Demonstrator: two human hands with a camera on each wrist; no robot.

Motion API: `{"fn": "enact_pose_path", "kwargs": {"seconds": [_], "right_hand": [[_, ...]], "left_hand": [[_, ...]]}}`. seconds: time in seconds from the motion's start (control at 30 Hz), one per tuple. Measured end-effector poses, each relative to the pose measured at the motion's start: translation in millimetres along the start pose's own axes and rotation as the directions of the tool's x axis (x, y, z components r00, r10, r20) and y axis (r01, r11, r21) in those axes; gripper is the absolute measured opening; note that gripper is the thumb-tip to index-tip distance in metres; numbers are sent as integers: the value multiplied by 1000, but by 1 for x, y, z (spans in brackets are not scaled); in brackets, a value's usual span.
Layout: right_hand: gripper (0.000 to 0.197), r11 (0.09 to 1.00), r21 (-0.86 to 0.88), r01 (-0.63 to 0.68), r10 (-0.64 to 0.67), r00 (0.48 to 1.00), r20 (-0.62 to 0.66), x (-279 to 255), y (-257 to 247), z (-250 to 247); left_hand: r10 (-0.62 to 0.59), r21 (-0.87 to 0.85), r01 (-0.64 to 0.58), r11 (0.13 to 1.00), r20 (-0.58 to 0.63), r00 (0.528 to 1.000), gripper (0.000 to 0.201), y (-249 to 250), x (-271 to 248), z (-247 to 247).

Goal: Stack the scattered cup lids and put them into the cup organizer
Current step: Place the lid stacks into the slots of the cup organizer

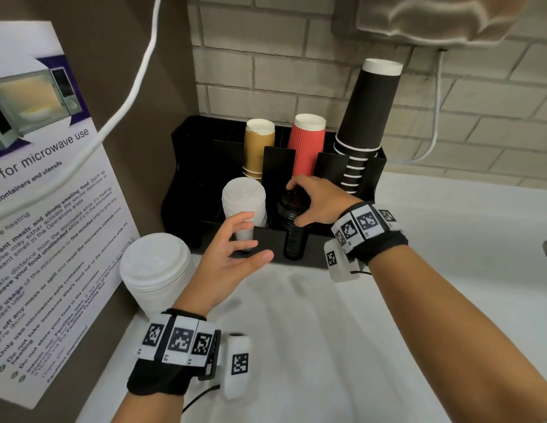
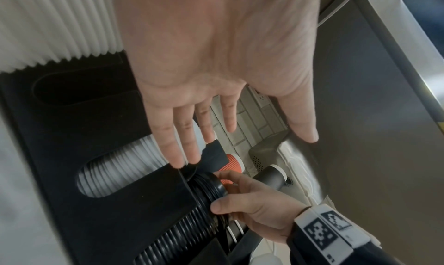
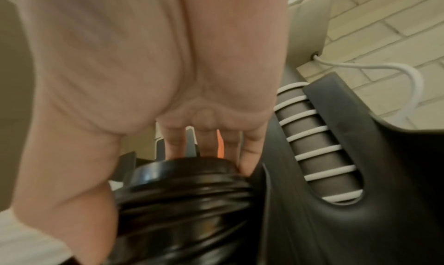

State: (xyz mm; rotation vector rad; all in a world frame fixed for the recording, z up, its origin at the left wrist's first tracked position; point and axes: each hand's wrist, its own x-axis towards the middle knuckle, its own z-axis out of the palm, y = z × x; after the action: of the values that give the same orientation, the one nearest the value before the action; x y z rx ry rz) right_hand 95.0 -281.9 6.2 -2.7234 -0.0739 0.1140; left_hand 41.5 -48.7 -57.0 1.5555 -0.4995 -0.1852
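Black lids (image 1: 292,215), stacked in organizer (image 1: 299,261) slot at frame centre, gripped on top by right hand (image 1: 316,200). Left hand (image 1: 232,261) released, fingers spread, holding nothing. White lids (image 1: 157,270) waiting lower left. Risk: uneven push, top lids tilting, jamming against slot.

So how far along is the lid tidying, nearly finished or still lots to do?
Partly done. A stack of white lids already stands in a front slot of the black organizer. The right hand grips the top of the black lid stack, which sits in the next slot. The left hand hovers open, holding nothing. Still left: a wider stack of white lids on the counter beside the organizer.
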Motion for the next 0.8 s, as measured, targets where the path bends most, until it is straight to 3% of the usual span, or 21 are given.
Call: {"fn": "enact_pose_path", "kwargs": {"seconds": [0.23,0.57,0.8], "right_hand": [[88,965,-262,6,-14,999,-30,-9,-6,15],[70,908,-419,27,-90,987,-132,-20,-13,27],[64,886,-462,52,-124,984,-128,-21,-14,27]], "left_hand": [[-9,23,9,1000,4,1000,63,4,0,2],[-9,38,8,999,22,1000,66,5,-1,8],[-10,33,9,999,35,999,58,3,-2,9]]}}
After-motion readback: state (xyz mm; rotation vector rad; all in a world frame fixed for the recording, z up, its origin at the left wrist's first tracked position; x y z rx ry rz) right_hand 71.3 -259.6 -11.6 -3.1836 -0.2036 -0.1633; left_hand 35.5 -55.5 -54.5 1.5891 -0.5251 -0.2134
